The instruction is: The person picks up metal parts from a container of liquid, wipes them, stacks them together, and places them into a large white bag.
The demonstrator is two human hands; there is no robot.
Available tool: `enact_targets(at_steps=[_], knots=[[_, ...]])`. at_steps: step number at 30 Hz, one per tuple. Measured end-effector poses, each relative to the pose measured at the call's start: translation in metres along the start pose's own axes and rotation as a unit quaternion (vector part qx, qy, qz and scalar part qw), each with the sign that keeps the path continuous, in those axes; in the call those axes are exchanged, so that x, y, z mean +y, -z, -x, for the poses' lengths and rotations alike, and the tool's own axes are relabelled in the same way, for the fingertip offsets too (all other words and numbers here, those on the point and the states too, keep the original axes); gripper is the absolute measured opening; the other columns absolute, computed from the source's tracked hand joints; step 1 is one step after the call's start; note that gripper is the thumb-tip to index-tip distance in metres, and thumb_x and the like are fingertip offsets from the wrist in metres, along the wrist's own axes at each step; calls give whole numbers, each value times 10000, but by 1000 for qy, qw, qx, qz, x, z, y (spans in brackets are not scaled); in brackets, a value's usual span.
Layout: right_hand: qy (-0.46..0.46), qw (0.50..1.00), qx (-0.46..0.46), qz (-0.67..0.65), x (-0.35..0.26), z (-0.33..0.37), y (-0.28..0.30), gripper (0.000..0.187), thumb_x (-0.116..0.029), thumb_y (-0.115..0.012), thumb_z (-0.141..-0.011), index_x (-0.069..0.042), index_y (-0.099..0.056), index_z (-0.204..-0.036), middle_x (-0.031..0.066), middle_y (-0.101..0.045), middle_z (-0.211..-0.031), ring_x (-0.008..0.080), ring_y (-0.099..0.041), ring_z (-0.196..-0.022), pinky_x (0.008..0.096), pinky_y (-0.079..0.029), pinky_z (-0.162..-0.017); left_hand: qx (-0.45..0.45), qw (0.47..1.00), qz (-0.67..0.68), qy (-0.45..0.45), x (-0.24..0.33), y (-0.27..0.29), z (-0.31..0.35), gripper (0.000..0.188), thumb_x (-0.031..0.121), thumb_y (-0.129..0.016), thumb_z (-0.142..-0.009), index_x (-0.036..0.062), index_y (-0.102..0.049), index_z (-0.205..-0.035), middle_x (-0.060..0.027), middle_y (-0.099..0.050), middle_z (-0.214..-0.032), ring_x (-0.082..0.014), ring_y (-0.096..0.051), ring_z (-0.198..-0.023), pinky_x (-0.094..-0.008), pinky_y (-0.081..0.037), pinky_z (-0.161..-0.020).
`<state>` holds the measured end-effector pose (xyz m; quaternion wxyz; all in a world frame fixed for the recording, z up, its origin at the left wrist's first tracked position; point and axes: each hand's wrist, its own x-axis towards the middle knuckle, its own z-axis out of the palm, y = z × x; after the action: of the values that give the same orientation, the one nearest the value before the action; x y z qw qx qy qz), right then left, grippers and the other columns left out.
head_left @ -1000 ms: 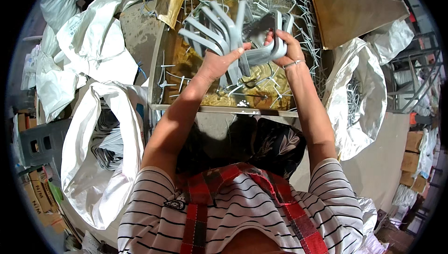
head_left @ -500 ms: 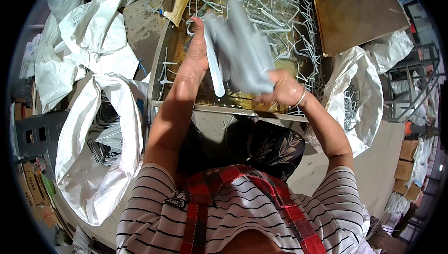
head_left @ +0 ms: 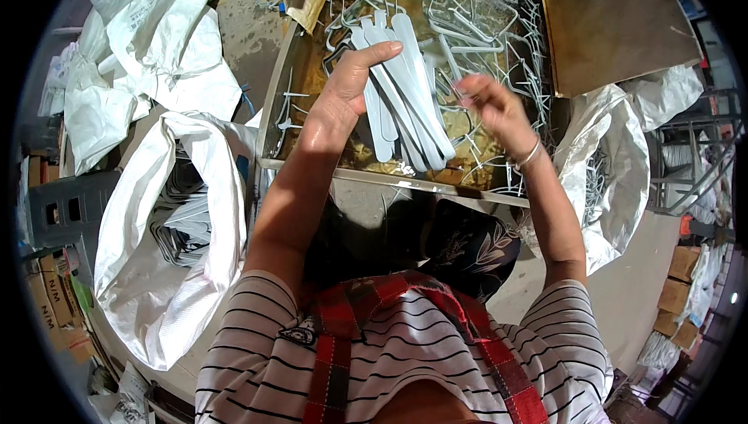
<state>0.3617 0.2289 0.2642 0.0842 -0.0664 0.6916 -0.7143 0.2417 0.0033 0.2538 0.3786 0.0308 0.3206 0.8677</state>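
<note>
My left hand (head_left: 352,73) grips a fanned bundle of long, flat grey strips with rounded ends (head_left: 405,97), its thumb pressed across their top. The bundle is held over a shallow tray (head_left: 389,181) with brownish, wet-looking contents. To the right of the bundle is my right hand (head_left: 499,115), apart from the strips, its fingers curled together and partly smeared by motion. A thin grey piece runs up to its fingertips; whether they pinch it or it lies in the tray behind is unclear. Bent grey wire pieces (head_left: 467,42) lie tangled in the tray.
At the left stands an open white sack (head_left: 117,268) with stacked grey bent pieces (head_left: 187,225) inside. Another white sack (head_left: 623,182) at the right holds grey wire pieces. A brown board (head_left: 615,31) leans at the far right; crumpled white sacks (head_left: 171,50) lie far left.
The strips, blurred between both hands before, now rest in my left hand, fanned and pointing down. My right hand has let go of them and moved up and right.
</note>
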Motion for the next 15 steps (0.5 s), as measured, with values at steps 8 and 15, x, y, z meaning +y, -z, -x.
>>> enact_targets(at_steps=[8,15], knots=[[-219,908,-85,-346,55,-38,-43,435,-238,-578,-785,40,-485,-1106,158,-579,-1019,214,-581,-883,298,-481,-739,-346,920,184,-12,-9,2,9,471,245,-585,-695,-13,-436,-1060,-158,-578,-816,-255,-575,-701,-351,-535,-657],[-172,949,14,-265,64,-58,-59,322,-82,-593,-715,83,-512,-980,153,-574,-774,216,-568,-698,305,-464,-639,-415,891,180,-39,-2,7,3,435,278,-595,-741,45,-343,-1008,-39,-467,-737,-175,-476,-676,-260,-378,-558]])
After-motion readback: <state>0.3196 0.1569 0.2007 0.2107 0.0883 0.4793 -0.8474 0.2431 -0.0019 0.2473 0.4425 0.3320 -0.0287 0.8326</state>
